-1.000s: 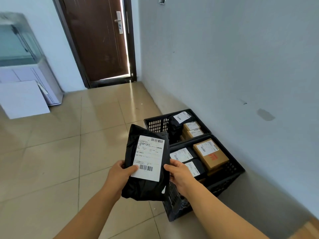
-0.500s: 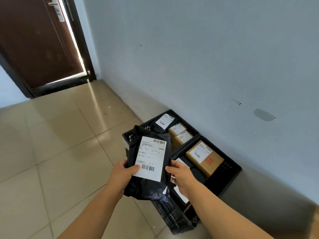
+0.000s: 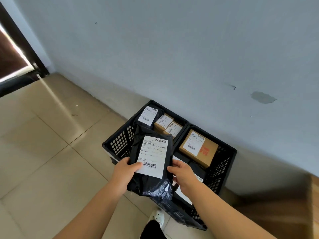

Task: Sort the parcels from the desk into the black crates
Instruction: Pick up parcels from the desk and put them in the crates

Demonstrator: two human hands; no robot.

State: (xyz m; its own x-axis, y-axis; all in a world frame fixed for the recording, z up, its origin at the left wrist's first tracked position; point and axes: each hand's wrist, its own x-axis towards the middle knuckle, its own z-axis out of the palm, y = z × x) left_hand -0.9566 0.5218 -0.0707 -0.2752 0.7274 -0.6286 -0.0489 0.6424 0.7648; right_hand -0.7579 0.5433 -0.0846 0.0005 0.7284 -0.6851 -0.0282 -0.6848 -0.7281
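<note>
A: Status of the bag (image 3: 151, 163)?

B: Held above the crates (image 3: 222, 163), over the left one's near edge. Left hand (image 3: 125, 171) grips its left edge, thumb on the label (image 3: 152, 156); right hand (image 3: 183, 173) grips the right edge.

A: Procedure?

B: Read the label first. Then lower the bag flat into the chosen crate, label up, and let go with both hands together. The soft bag may fold.

A: Legible text?

B: Barcodes show top and bottom; the print is too small to read. The box (image 3: 198, 149) carries red marks, also unreadable.
</note>
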